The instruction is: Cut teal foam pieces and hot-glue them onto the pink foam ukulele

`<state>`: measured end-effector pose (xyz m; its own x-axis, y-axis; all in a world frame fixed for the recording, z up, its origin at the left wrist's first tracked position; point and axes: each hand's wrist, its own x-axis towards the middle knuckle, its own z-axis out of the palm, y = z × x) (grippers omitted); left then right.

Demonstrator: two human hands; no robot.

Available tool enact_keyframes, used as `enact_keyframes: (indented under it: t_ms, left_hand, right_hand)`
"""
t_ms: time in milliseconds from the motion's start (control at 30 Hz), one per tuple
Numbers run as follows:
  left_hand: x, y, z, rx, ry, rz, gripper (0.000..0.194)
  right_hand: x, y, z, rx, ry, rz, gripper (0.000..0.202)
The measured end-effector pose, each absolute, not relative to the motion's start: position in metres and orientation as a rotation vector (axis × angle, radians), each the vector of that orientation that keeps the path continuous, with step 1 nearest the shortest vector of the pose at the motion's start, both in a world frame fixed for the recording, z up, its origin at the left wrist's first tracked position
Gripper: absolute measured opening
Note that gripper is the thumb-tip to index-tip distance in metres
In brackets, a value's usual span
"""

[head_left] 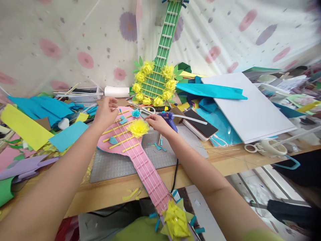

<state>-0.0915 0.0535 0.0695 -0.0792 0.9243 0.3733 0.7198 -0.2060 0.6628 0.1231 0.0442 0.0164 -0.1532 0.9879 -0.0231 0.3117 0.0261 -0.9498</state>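
A pink paper guitar (pixel 146 160) lies slanted across the grey cutting mat (pixel 115 169), its neck reaching over the table's front edge. Yellow strips and white strings cross its body. My left hand (pixel 107 108) hovers over the body's far left edge, fingers loosely bent and thumb apart. Beside the large yellow paper flower (pixel 138 128), my right hand (pixel 157 123) has thumb and fingertips pressed together; anything in them is too small to make out. A small blue paper flower (pixel 135 113) sits near the body's far edge, with blue paper pieces (pixel 112 140) on the body.
A green paper guitar (pixel 162 60) ringed with yellow flowers leans at the back. Scissors (pixel 147 110), a blue glue gun (pixel 168 118) with a glue stick, and a phone (pixel 200 122) lie right of centre. Coloured paper scraps (pixel 25 127) crowd the left; a white board (pixel 248 107) rests at right.
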Motion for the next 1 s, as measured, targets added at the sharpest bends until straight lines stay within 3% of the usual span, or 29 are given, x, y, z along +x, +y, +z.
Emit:
enact_keyframes:
  t_ms: [233,600,1000]
  left_hand:
    - [-0.099,0.015,0.06,1.755,1.944,1.222,0.022]
    - [-0.106,-0.02,0.027,1.671,1.929,1.493,0.023]
    - [-0.111,-0.044,-0.008,2.086,1.903,1.749,0.02]
  right_hand:
    - [0.14,0.016,-0.004,-1.271,-1.511,0.977,0.016]
    - [0.149,-0.007,-0.031,-1.476,-1.574,0.692,0.017]
    - [0.149,-0.002,-0.031,-1.602,-1.637,0.688,0.018]
